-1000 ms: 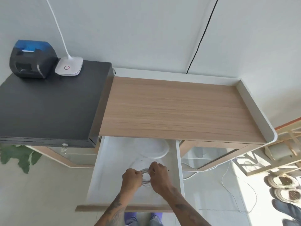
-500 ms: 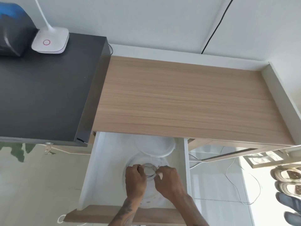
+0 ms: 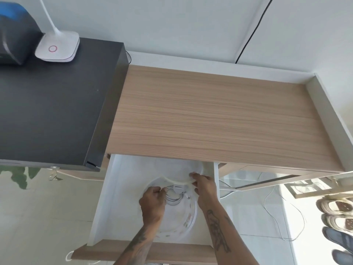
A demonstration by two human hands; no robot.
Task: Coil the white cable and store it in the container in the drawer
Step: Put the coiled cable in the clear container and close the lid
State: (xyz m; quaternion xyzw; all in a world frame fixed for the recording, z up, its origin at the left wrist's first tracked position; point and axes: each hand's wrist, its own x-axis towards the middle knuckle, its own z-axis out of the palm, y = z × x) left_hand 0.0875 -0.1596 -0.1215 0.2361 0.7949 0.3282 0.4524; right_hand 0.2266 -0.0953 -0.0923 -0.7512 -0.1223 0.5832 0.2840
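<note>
While I look down through the head camera, the white drawer (image 3: pixel 107 203) stands pulled out under the wooden desk top (image 3: pixel 219 119). A clear round container (image 3: pixel 188 222) sits on the drawer floor, and the white cable (image 3: pixel 174 196) lies coiled inside it, toward its far side. My left hand (image 3: pixel 152 204) is curled over the container's left rim, fingers bent down against the coil; whether they actually grip the cable I cannot tell. My right hand (image 3: pixel 204 185) pinches the near edge of a translucent round lid (image 3: pixel 181 171), which lies partly under the desk top and overlaps the container's far rim. Both forearms reach in over the drawer's wooden front (image 3: pixel 172 251). To the left a black box (image 3: pixel 47 115) carries a white lamp base (image 3: pixel 57 47) beside a dark printer (image 3: pixel 13 35). Shoes (image 3: pixel 336 207) and a thin loose wire (image 3: pixel 277 217) lie on the floor at right.
</note>
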